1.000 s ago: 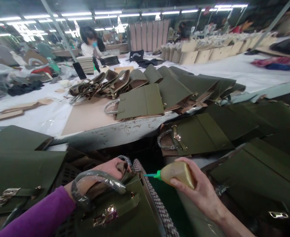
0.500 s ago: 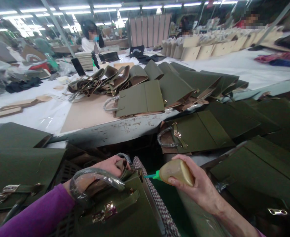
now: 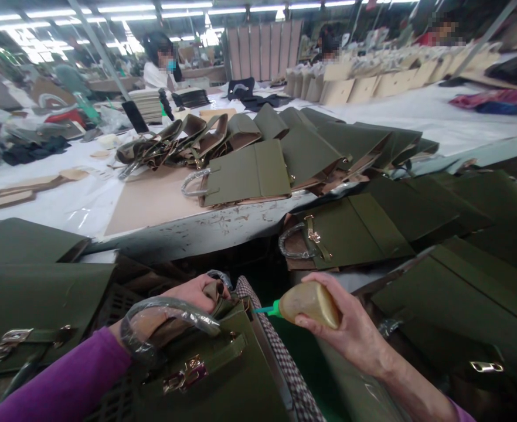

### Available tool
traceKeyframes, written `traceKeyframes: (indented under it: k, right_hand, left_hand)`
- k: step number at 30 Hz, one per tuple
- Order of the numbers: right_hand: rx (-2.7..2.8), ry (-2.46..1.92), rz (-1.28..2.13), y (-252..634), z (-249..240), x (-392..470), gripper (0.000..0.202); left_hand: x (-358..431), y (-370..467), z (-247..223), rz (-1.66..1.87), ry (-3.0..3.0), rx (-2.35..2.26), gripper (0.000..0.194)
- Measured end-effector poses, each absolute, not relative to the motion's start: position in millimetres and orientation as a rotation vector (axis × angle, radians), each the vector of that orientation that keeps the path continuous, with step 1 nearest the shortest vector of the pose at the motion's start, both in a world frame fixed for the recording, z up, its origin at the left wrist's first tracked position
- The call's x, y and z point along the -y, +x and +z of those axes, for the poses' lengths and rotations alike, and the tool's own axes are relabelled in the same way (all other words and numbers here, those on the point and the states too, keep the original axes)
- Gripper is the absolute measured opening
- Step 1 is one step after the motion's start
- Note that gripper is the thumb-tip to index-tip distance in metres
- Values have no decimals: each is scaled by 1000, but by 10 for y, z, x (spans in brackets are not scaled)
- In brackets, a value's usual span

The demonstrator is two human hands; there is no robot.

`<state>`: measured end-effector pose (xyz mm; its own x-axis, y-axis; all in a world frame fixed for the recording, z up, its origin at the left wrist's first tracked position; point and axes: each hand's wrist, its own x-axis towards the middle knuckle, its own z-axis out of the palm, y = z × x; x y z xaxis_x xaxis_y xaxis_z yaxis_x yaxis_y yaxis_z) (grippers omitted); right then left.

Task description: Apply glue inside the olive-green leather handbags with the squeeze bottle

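We find the handbag (image 3: 223,375) in matt olive leather-like material, its handle (image 3: 166,319) wrapped in glossy clear plastic film, its clasp (image 3: 183,374) polished gold-toned metal. The glue bottle (image 3: 309,303) is translucent soft plastic with a green nozzle.

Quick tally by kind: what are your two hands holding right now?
Olive handbag, in left hand: 1
Yellowish squeeze bottle with green nozzle, in right hand: 1
Total: 2

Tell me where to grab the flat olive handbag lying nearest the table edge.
Take the olive-green leather handbag by its plastic-wrapped loop handle, coming from the left: the bag lies flat, and the handle sticks out clear beyond its left edge.
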<state>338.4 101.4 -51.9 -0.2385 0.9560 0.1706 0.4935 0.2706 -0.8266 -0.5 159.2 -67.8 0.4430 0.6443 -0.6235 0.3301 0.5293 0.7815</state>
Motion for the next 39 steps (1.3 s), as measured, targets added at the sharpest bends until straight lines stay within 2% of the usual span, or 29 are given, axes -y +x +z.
traceKeyframes:
  k: [12,26,31,39]
  right_hand:
    - [1879,-1397,1000,3481,-450,-887,48]
    - [1942,-1371,1121,3572,-450,-763,46]
    - [1962,-1375,1158,3606,-483,-723,49]
    - [1989,-1396,1259,3636,-423,-650,44]
  left_hand:
    - [-1576,-56,-774,259,1020,-1096,31]
    - [-1547,-16,-713,232,1037,-1114,28]
    - [-1543,-11,-691,217,1090,-1108,21]
    - [-1544,-37,-665,201,1111,-1068,23]
